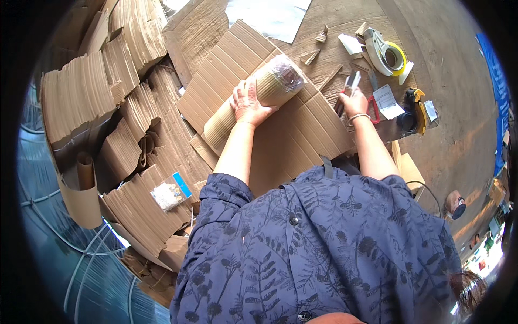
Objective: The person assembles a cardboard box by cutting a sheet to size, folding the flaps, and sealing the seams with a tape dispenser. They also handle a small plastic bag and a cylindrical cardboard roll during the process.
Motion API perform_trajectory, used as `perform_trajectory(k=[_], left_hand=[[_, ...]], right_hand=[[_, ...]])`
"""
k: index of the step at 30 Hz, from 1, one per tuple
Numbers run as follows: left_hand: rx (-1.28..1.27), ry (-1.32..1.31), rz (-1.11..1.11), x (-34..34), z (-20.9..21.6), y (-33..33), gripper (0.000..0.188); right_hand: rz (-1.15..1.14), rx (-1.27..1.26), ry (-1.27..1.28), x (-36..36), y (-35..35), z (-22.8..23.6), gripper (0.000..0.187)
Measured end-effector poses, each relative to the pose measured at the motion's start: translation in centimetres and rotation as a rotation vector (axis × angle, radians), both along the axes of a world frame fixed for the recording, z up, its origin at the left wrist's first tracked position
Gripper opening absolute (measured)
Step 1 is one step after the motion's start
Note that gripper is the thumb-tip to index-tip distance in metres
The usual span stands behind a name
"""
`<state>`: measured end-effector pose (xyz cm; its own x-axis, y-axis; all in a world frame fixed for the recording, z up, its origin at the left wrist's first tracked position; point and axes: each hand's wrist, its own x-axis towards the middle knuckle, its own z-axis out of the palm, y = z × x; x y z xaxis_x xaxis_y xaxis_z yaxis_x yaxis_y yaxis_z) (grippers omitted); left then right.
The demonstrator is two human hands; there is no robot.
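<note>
Corrugated cardboard roll (272, 90) lies aslant in the head view, on top of a flat sheet of corrugated cardboard (310, 137), its upper right end covered in clear, shiny plastic. The left hand (251, 103) rests across the middle of the roll, fingers loosely together and thumb set well apart; it is opened out over the curved surface and does not close around it. The right hand (355, 102), just beyond the right edge of the sheet, has its fingers folded around a slim tool (353, 81) with a pale metallic part; blur hides what kind it is.

Close to the right hand are red-handled scissors (374, 109) and a white paper slip (387, 101). Farther right sits a yellow-and-black tape dispenser (419, 110), and above these a pale dispenser (376, 51) with a yellow-edged roll of tape. Cardboard scraps (322, 35) lie on the wooden table (350, 13) near a large white sheet (270, 16). On the left, stacks of cut cardboard (81, 97) are piled up, with a small clear packet (168, 196) with a blue strip resting on a lower one.
</note>
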<state>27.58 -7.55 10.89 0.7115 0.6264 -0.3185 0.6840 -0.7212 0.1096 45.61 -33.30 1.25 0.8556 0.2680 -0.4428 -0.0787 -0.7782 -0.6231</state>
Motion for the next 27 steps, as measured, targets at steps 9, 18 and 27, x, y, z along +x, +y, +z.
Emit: perform_trajectory(k=[9, 18, 27], left_hand=[[-0.054, -0.051, 0.012, 0.0, 0.4, 0.5, 0.115], [-0.048, -0.102, 0.072, -3.9, 0.9, 0.8, 0.107], [0.027, -0.114, 0.103, -6.0, 0.8, -0.4, 0.096]], right_hand=[[0.222, 0.707, 0.546, 7.9, -0.7, 12.3, 0.031], [-0.104, 0.782, 1.199, 1.3, -2.4, 9.7, 0.042], [0.076, 0.493, 0.799, 3.0, -1.3, 7.6, 0.029]])
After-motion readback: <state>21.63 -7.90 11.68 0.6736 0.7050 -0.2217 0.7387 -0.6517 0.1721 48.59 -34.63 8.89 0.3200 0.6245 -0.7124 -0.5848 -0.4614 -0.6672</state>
